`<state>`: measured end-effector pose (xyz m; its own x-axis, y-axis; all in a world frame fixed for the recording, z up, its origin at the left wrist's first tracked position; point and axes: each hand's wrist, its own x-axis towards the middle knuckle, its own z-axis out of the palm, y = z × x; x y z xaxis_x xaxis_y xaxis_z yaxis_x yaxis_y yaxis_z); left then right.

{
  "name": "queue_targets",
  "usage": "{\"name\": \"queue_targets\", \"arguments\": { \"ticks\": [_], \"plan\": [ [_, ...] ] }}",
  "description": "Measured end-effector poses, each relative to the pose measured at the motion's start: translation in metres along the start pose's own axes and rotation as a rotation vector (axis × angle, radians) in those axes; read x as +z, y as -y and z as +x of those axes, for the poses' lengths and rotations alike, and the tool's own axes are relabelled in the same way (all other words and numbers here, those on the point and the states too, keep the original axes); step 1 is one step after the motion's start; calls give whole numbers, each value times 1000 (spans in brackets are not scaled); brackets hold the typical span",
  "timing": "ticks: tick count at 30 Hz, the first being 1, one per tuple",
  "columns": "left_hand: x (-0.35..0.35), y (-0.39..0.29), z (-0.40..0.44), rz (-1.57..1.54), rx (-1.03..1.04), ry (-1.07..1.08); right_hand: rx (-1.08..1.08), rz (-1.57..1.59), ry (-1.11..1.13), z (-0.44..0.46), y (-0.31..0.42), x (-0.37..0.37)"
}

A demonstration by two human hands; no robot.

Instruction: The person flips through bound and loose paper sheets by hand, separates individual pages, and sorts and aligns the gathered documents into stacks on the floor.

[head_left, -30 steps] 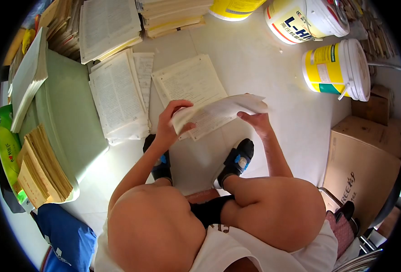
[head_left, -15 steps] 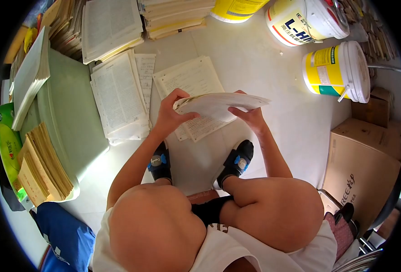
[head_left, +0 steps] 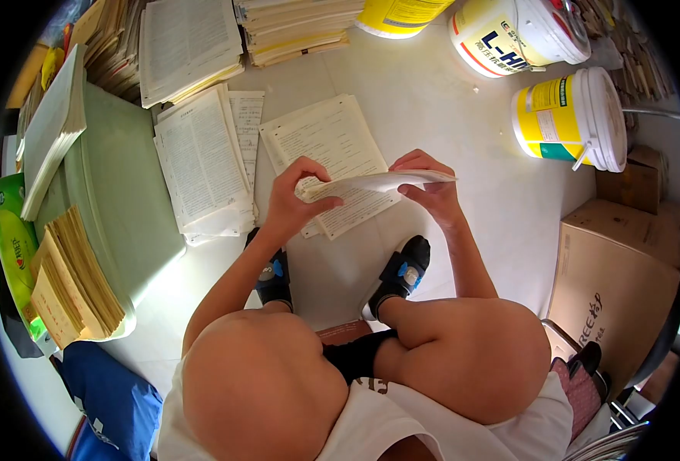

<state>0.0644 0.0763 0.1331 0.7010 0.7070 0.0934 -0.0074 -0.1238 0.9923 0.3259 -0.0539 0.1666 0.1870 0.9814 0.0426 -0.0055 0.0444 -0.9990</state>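
Observation:
A thin stack of paper sheets (head_left: 374,182) is held up between my hands, seen almost edge-on above the floor. My left hand (head_left: 300,196) is closed around its left end, fingers curled over the top and thumb on the near side. At the right end, my right hand (head_left: 430,188) grips the sheets between thumb and fingers. Beneath lie loose printed sheets (head_left: 320,138) on the floor, partly hidden by the held stack. To their left rests another pile of printed pages (head_left: 201,157).
A pale green box (head_left: 121,177) bears paper bundles at left. Thick paper stacks (head_left: 301,27) stand at the back. Yellow-and-white buckets (head_left: 570,119) and a cardboard box (head_left: 616,276) line the right. My slippered feet (head_left: 405,276) are just below my hands.
The held stack has flattened and turned more edge-on. My right hand's fingers have come into view over its far side, while my left hand has shifted slightly.

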Motion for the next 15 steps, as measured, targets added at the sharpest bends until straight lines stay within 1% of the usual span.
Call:
{"name": "queue_targets", "arguments": {
  "ticks": [2, 3, 5, 6, 8, 9, 10, 11, 13, 15],
  "plan": [
    [4, -2, 1, -22, -119, 23, -12, 23, 15, -3, -13, -3],
    [5, 2, 1, -22, -118, 22, -13, 23, 17, -6, -22, -4],
    [10, 19, -1, -23, -102, 94, 167, -60, 5, -12, -40, -7],
    [13, 23, -1, -20, -97, 92, 203, -48, 19, -12, -39, -6],
    [17, 33, -2, -81, -80, 78, 152, -45, 17, -14, -36, -7],
    [17, 25, -1, -77, -84, 79, 114, -45, 11, -15, -30, -6],
    [18, 10, 1, -42, -131, 82, 108, -23, -7, -14, -17, -6],
    [19, 1, 2, -6, -173, 80, 107, -19, -4, -18, -12, -6],
    [19, 11, 4, -35, -157, 79, 187, 31, -103, -23, -4, -10],
    [21, 24, -3, -63, -155, 75, 176, 40, -72, -24, -7, -10]
  ]
}}
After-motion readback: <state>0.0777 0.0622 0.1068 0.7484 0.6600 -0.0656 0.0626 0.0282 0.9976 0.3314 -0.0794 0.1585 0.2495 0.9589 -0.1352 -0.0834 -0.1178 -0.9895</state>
